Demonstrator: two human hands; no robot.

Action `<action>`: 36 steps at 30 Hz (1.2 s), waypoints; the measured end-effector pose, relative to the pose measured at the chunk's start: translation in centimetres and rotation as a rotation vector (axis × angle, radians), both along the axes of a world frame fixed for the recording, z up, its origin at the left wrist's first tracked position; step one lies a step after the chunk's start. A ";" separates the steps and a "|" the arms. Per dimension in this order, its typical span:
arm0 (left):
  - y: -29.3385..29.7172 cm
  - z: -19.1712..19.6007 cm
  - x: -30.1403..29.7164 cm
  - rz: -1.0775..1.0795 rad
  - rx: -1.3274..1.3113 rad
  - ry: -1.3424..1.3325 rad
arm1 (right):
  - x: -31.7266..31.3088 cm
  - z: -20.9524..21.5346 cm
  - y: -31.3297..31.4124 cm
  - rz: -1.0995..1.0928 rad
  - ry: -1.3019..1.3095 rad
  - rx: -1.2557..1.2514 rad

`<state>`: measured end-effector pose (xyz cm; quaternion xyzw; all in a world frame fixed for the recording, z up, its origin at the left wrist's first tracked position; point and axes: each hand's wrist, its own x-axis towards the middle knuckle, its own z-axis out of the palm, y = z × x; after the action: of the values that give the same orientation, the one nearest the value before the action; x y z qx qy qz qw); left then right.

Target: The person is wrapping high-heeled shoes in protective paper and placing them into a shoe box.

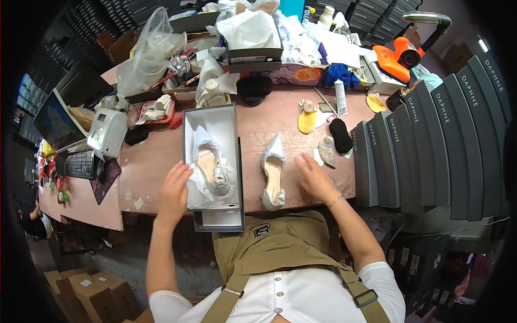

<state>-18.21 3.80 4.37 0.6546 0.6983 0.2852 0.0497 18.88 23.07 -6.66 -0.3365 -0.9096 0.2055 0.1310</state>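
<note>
The loose shoe (273,175) lay lengthwise, toe away, just left of her open, empty right hand (315,177), while the left hand (175,188) rested flat on the box (212,161).

An open grey shoebox (212,161) lies lengthwise just right of the left hand (175,191), which touches its left wall. Inside, on crumpled white paper (200,185), 1 glittery pointed shoe (212,172) lies toe away. A 2nd matching shoe (273,175) lies flat on the table just left of the right hand (315,177), apart from it, toe stuffed with white paper.
</note>
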 end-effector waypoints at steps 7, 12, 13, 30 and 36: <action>7.2 -1.4 -0.6 -0.578 -0.746 -0.032 | -5.5 -4.4 -3.2 0.119 0.108 0.026; 6.9 -4.8 -2.6 -0.493 -0.639 0.074 | -6.1 -4.4 -3.6 0.080 0.184 -0.033; 6.8 -5.8 -2.1 -0.476 -0.525 0.241 | -5.9 -4.3 -3.3 0.088 0.184 -0.073; 7.3 10.7 4.5 -0.423 -0.342 -1.041 | -3.3 16.4 -4.3 -0.040 0.576 -0.684; 1.8 4.5 13.1 -0.371 -0.662 -1.407 | -0.3 13.5 -9.6 0.007 0.649 -1.170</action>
<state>-5.13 5.58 8.83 0.3779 0.4315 0.3964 0.7169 18.59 13.46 6.84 -0.2702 -0.5638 0.7562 0.1930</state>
